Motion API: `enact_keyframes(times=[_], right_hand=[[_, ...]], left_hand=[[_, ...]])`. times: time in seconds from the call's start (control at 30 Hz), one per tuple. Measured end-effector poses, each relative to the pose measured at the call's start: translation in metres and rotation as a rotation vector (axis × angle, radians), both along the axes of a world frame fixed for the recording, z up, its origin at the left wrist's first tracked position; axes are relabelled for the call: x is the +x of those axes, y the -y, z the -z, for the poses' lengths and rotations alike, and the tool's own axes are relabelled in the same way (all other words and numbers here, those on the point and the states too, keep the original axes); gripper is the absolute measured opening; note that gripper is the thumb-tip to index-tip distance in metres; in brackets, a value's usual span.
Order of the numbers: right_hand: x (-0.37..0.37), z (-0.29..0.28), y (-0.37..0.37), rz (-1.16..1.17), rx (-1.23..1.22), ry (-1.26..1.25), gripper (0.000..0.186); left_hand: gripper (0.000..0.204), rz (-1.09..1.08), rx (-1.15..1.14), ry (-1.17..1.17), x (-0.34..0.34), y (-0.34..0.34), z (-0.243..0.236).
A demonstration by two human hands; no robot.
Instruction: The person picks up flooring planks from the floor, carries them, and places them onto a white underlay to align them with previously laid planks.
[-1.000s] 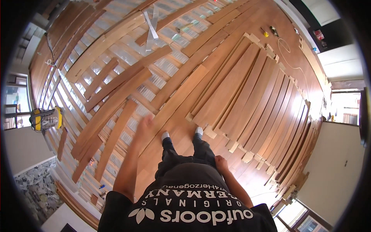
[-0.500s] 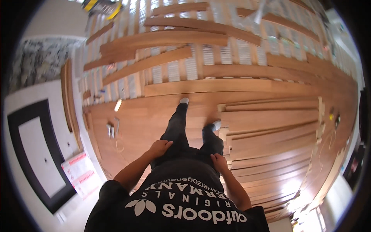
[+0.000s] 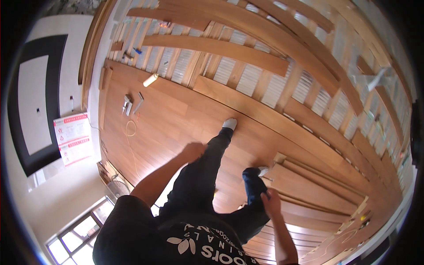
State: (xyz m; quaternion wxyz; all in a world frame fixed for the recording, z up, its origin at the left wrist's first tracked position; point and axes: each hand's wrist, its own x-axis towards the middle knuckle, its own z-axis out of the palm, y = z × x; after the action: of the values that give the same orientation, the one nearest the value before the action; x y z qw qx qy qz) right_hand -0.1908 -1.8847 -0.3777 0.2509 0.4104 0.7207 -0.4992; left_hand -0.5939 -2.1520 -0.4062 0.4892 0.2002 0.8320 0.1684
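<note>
My left hand (image 3: 194, 151) is beside my left trouser leg (image 3: 199, 170), its fingers curled and smeared by motion; whether it grips the cloth cannot be made out. Against my right trouser leg (image 3: 255, 190) is my right hand (image 3: 270, 202), fingers apart, with nothing seen in it. Both feet, in light socks, are on the laid wooden floor (image 3: 176, 119). Ahead of my left foot (image 3: 229, 124) runs a long plank (image 3: 247, 104) at the edge of the laid boards.
Loose planks (image 3: 221, 48) lie across battens ahead. A cream cylinder (image 3: 150, 80), a metallic tool (image 3: 127, 104) and a grey bar (image 3: 138, 102) lie on the left floor, near a thin looped hose (image 3: 131, 128). Stacked boards (image 3: 318, 187) are at the right.
My view has turned, swinging the floor and planks round. My left leg reaches farther forward, and my hands have moved apart, away from the upper thighs they were pressed to.
</note>
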Motion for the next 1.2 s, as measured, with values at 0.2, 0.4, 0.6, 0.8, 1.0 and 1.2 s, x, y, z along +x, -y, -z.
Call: enact_keyframes(times=[0.2, 0.4, 0.6, 0.8, 1.0, 1.2], right_hand=[[-0.147, 0.29, -0.114, -0.506, 0.622, 0.054, 0.104], [-0.232, 0.461, -0.128, -0.819, 0.623, -0.039, 0.119], [-0.255, 0.495, -0.105, -0.781, 0.616, 0.059, 0.122], [-0.234, 0.53, -0.109, -0.809, 0.751, -0.003, 0.124], [-0.247, 0.503, -0.093, -0.754, 0.663, -0.055, 0.079], [-0.225, 0.473, -0.052, -0.82, 0.695, -0.257, 0.096]], left_hand=[[0.047, -0.471, -0.129, -0.045, -0.106, 0.047, 0.229], [0.035, -0.836, -0.01, 0.152, -0.118, 0.055, 0.42], [0.032, -1.204, 0.286, 0.331, -0.097, 0.008, 0.555], [0.03, -1.126, 0.328, 0.366, -0.109, -0.029, 0.563], [0.04, -1.31, 0.344, 0.33, -0.169, 0.011, 0.588], [0.052, -1.147, -0.173, -0.978, -0.248, 0.071, 0.515]])
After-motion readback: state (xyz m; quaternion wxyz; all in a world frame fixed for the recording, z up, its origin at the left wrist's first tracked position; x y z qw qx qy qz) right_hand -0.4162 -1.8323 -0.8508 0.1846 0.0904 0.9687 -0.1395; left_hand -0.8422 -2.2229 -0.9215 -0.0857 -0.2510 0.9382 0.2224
